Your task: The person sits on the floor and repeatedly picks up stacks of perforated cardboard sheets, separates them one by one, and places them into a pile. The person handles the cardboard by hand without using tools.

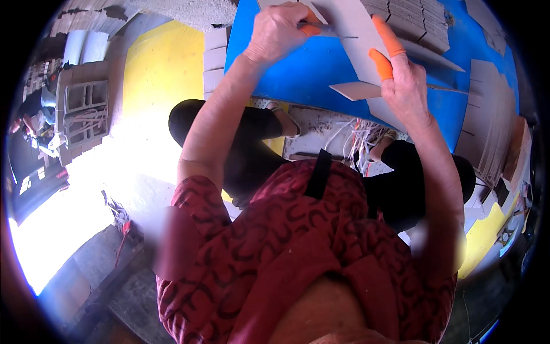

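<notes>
Above the blue tabletop (292,71), my left hand (279,33) is closed at the edge of a slotted grey-brown cardboard strip (352,43), with an orange cover on a fingertip. My right hand (405,86) grips the cardboard from the other side, its thumb and forefinger in orange finger covers pressed on it. Other cardboard pieces cross around the right hand, and a pointed end (355,90) sticks out to its left. The fingers behind the cardboard are hidden.
A stack of slotted cardboard (415,26) lies at the far side, another stack (487,120) at the right. Yellow sheet (163,69) and a grey crate (86,109) are at the left. White strips (366,137) lie below the table, between my legs. A person (34,114) sits far left.
</notes>
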`<state>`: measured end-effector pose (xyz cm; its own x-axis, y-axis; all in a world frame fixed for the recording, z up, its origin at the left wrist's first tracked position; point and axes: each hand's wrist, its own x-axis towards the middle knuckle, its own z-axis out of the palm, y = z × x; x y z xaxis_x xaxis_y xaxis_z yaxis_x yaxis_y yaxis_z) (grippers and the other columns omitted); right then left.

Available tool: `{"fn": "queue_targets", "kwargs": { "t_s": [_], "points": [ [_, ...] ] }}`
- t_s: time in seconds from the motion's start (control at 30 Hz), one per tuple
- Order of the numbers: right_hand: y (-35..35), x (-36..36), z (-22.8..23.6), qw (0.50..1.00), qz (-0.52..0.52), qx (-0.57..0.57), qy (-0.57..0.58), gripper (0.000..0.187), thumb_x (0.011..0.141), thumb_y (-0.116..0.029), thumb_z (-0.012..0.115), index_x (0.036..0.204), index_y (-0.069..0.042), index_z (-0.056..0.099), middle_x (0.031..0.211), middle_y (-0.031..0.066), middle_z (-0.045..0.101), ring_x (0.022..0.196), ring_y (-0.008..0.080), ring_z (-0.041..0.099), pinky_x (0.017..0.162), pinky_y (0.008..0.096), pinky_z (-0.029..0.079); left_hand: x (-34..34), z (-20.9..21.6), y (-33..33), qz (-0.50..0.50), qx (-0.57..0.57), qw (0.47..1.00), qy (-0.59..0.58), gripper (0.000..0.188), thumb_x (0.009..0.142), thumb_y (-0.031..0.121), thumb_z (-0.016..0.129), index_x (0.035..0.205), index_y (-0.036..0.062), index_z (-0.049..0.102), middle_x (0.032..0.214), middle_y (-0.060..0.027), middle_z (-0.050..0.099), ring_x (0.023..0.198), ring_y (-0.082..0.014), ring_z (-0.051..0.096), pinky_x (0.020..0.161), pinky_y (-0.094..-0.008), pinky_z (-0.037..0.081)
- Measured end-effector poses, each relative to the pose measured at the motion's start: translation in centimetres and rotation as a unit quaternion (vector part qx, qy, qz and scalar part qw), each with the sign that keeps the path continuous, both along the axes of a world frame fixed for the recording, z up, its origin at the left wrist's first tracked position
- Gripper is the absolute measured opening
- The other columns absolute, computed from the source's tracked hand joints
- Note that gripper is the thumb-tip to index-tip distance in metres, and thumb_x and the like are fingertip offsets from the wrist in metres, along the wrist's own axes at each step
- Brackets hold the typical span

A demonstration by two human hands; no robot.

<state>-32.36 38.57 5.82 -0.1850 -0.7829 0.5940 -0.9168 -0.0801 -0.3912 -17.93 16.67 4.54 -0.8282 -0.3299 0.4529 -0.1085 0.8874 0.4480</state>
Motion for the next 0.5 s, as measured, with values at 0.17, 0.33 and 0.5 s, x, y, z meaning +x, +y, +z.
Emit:
{"fn": "queue_targets", "kwargs": {
  "t_s": [0.17,0.33,0.5],
  "points": [
    [0.3,2.3,0.7,0.989,0.004,0.141,-0.042,0.068,0.080,0.011,0.055,0.144,-0.005,0.040,0.074,0.0201,0.062,0.061,0.0384,0.061,0.056,0.0458,0.049,1.1,2.4,5.0,-0.049,0.125,0.991,-0.016,0.014,0.076,0.005,0.079,0.087,0.0031,0.072,0.081,-0.0067,0.070,0.075,-0.0173,0.068,0.068,-0.0266,0.055],
    [1.4,1.8,-0.4,0.986,-0.032,0.136,-0.088,0.077,0.072,0.015,0.049,0.145,-0.005,0.036,0.079,0.0246,0.061,0.063,0.0419,0.059,0.059,0.0456,0.048,0.7,0.8,2.4,-0.075,0.352,0.928,0.091,0.015,0.088,0.017,0.072,0.099,0.0074,0.074,0.089,-0.0052,0.073,0.082,-0.0089,0.066,0.071,-0.0264,0.054],
    [2.3,0.1,-0.4,0.993,-0.034,0.105,-0.031,0.074,0.068,0.011,0.056,0.139,0.002,0.038,0.069,0.0192,0.058,0.055,0.0336,0.061,0.052,0.0406,0.050,-1.6,-1.8,-3.7,0.151,-0.131,0.977,0.080,0.017,0.073,0.006,0.072,0.088,0.0112,0.069,0.088,-0.0053,0.065,0.090,-0.0249,0.062,0.080,-0.0415,0.047]
  ]
}}
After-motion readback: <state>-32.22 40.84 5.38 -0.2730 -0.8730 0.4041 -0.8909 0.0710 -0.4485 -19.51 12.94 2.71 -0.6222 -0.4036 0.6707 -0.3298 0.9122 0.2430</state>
